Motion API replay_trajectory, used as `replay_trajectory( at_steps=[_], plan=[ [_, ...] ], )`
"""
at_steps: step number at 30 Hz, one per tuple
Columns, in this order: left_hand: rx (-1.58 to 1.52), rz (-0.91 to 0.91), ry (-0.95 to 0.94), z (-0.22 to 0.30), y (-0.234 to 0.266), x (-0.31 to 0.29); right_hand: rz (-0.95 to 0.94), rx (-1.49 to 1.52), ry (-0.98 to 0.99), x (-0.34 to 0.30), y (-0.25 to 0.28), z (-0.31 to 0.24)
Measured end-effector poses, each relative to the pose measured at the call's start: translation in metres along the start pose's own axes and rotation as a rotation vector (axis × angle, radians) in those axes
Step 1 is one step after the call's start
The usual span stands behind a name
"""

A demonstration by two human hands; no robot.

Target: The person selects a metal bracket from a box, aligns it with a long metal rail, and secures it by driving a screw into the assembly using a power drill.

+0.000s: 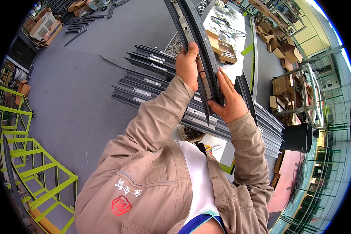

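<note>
I hold up a long dark metal profile (212,58) with silver fittings set along its channel; its far end runs out of the top of the view. Around its left edge is my left hand (188,66), closed, with the thumb pressed on top. My right hand (231,98) grips the profile's near end from the right, fingers stretched along its side and thumb at the channel. Beneath my hands lies a stack of similar dark profiles (144,91), several with silver fittings (152,82) in their channels. Another dark profile (246,95) stands out beside my right wrist.
A white worktop (238,39) beyond my hands carries an open cardboard box (225,52) and small metal parts. Yellow-green metal frames (50,179) stand at the left. To the right are a black bin (298,137) and a rack with cartons (286,87).
</note>
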State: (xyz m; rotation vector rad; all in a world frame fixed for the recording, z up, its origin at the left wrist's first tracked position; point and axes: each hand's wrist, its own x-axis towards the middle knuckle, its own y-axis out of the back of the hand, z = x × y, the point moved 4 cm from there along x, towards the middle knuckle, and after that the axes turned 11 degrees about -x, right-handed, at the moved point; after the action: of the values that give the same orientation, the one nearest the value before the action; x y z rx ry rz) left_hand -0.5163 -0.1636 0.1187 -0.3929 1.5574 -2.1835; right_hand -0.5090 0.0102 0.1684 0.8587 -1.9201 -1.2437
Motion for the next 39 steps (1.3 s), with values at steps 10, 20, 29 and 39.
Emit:
replay_trajectory(
  at_steps=[10, 20, 29, 39],
  plan=[
    [0.018, 0.010, 0.010, -0.005, 0.003, -0.003, 0.139, -0.043, -0.156, -0.010, -0.013, 0.004],
    [0.014, 0.008, -0.055, -0.002, 0.004, 0.004, 0.027, 0.359, -0.122, -0.017, -0.008, 0.016],
    [0.030, 0.001, -0.101, -0.005, 0.012, 0.009, -0.061, 0.248, -0.103, -0.014, -0.013, 0.016],
    [0.088, -0.064, -0.284, -0.011, 0.007, -0.016, 0.299, 0.185, -0.250, -0.010, -0.048, 0.009]
  ],
)
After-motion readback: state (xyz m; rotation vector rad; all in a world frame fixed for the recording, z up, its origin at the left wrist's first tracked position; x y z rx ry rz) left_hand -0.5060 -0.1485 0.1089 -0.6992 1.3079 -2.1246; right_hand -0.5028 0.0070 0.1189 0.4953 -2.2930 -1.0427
